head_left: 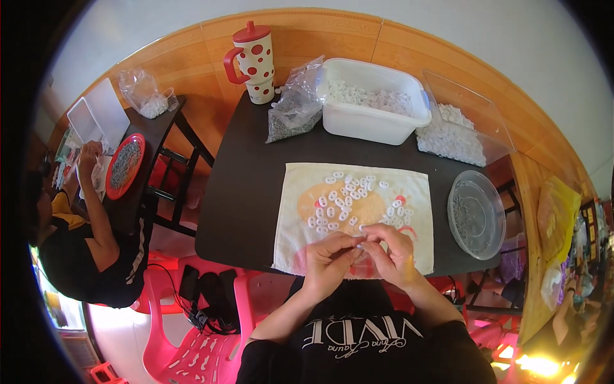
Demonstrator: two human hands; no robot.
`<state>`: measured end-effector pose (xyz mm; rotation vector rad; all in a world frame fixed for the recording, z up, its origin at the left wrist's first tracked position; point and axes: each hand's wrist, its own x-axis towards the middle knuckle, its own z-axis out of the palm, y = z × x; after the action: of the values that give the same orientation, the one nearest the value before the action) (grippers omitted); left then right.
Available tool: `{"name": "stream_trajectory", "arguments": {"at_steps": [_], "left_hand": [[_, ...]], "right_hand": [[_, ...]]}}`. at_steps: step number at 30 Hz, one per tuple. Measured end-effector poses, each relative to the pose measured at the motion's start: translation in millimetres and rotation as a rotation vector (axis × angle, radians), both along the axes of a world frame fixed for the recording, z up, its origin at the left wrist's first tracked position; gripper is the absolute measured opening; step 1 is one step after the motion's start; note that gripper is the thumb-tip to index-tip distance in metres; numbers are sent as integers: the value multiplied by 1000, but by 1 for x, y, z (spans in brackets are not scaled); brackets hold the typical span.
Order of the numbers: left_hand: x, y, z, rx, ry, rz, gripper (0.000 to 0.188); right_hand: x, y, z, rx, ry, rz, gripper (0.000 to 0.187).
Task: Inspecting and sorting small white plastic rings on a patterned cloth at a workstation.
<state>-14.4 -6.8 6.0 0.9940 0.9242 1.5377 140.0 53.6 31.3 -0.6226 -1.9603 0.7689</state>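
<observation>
Head view: both hands pinching, left hand (329, 262) and right hand (395, 256) meeting over near half of towel (409, 179)

Fingertips of both brought together around one small pale piece (361, 243), mostly covered, cannot tell its shape
Straight ahead of fingertips, on towel: white two-holed ovals, single pieces at mixed angles, two loose batches
Larger batch (339, 202) ahead and to the left, long axis slanting near-left to far-right, nearer left hand; smaller batch (391, 210) just ahead of right hand
Counts: about forty ovals, overlapping, so no exact number; one towel, one dark table (236, 185)
Farther out: one round clear tub (495, 211) on the right with grey bits (460, 214); beyond towel, one white tub (368, 128), one clear bin (492, 121), one bag (294, 121), one spotted tumbler (259, 70)
</observation>
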Motion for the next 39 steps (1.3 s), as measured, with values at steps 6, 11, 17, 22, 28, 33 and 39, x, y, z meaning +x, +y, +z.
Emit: {"name": "stream_trajectory", "arguments": {"at_steps": [6, 11, 17, 22, 28, 33, 39], "left_hand": [[0, 0, -4, -34, -40, 12, 26], [4, 0, -5, -39, -114, -7, 28], [1, 1, -2, -57, -85, 3, 28], [-13, 1, -6, -53, -32, 132, 24], [-17, 6, -9, -122, -86, 134, 20], [-20, 5, -9, -157, -110, 99, 17], [-22, 5, -11, -141, -103, 87, 15]], "right_hand": [[21, 9, -6, -259, 102, -46, 29], [13, 2, 9, -102, -19, 61, 24], [8, 4, 11, -192, 1, -41, 19], [40, 10, -10, -165, -80, -190, 13], [29, -5, -10, 292, -650, -265, 26], [29, -1, -17, 269, -509, -185, 25], [35, -3, -17, 59, -321, -176, 22]]}}
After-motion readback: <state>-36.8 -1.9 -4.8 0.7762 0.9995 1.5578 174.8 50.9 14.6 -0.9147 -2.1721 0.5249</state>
